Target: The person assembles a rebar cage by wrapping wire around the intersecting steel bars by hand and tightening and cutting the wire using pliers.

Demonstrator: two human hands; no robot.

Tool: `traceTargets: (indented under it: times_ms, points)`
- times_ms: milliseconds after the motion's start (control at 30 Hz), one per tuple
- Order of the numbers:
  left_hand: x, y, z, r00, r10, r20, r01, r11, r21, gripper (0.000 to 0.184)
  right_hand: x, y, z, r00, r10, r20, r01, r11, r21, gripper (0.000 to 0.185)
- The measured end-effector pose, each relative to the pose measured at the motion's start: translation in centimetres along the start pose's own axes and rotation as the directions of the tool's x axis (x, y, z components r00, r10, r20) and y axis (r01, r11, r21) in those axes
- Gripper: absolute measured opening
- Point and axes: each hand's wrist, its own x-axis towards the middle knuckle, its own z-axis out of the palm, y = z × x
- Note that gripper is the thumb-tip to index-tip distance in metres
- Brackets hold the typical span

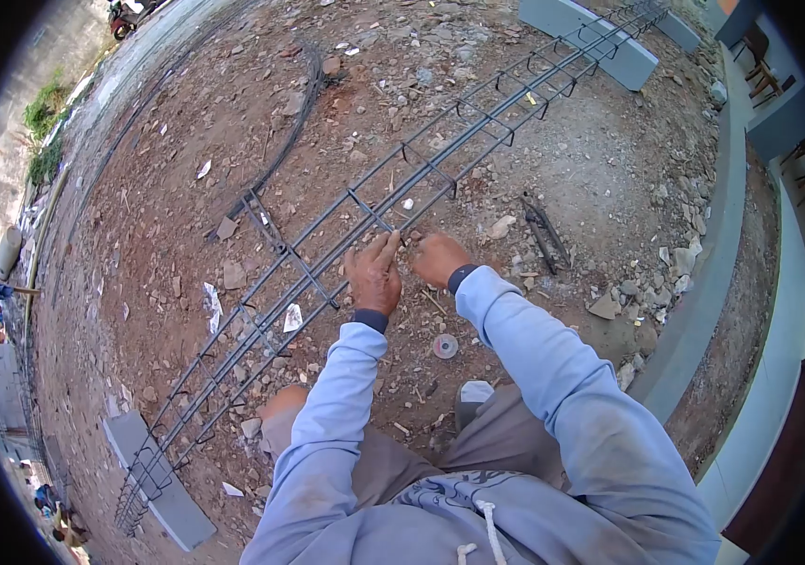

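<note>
A long rebar cage [431, 169] of thin bars and square stirrups runs diagonally across the ground in front of me. My left hand [374, 275] is at the cage's near side, its fingers closed together on a bar beside a stirrup. Just to the right, my right hand [441, 260] is closed, with its fingertips close to the same joint; whatever it pinches is too small or hidden to make out. Dark long-handled pincers [545, 235] lie on the dirt to the right of my hands. Below the hands lies a small round disc [445, 347].
Grey blocks support the cage, one [160, 480] at the near left and another [591, 42] at the far right. A bundle of dark wire [301, 122] lies beyond the cage. Rubble and paper scraps litter the ground. A low concrete edge [704, 282] runs along the right.
</note>
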Motion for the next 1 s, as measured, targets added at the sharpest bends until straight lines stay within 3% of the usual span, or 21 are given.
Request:
traceTargets:
  times_ms: [200,400,467,533,633,733,833,900,1000]
  points:
    - [-0.4,-0.3,-0.6,0.997,0.057,0.053,-0.059,0.998,0.026,0.048,-1.7,-3.4,1.0,0.98,-0.175,-0.094,0.16,0.976,-0.149,0.018]
    - [0.2,-2.0,0.7,0.999,0.017,0.039,-0.011,0.99,-0.14,0.042,0.1,-3.2,-2.3,0.922,-0.387,0.003,0.365,0.866,-0.342,0.017]
    - [0.6,-1.7,0.5,0.999,0.032,-0.037,-0.039,0.982,-0.187,0.04,0.5,-3.5,-2.8,0.931,-0.363,-0.04,0.325,0.873,-0.363,0.015]
    - [0.5,-1.2,0.2,1.0,-0.003,-0.014,0.0,0.983,-0.181,0.041,0.9,-4.3,-3.8,0.94,-0.32,-0.114,0.258,0.891,-0.373,0.016]
    - [0.5,-0.9,-0.3,1.0,-0.019,0.012,0.02,0.99,-0.138,0.042,2.2,-3.1,-3.6,0.951,-0.164,-0.263,0.114,0.974,-0.195,0.019]
    - [0.2,-0.9,-0.3,0.999,-0.033,0.033,0.037,0.992,-0.12,0.041,2.6,-1.6,-3.0,0.986,0.019,-0.164,-0.044,0.988,-0.15,0.023]
    - [0.0,-0.6,0.2,0.999,-0.028,0.024,0.031,0.992,-0.122,0.04,4.4,0.8,1.4,0.969,0.211,0.131,-0.201,0.975,-0.09,0.03]
    - [-0.2,-0.7,0.5,0.998,-0.04,0.039,0.044,0.993,-0.108,0.041,2.3,-1.2,-0.2,0.905,0.151,0.398,-0.23,0.96,0.159,0.032]
    - [0.0,-0.2,0.1,0.996,-0.073,0.053,0.077,0.993,-0.092,0.041,1.2,1.9,-1.3,0.902,0.034,0.43,-0.169,0.946,0.279,0.032]
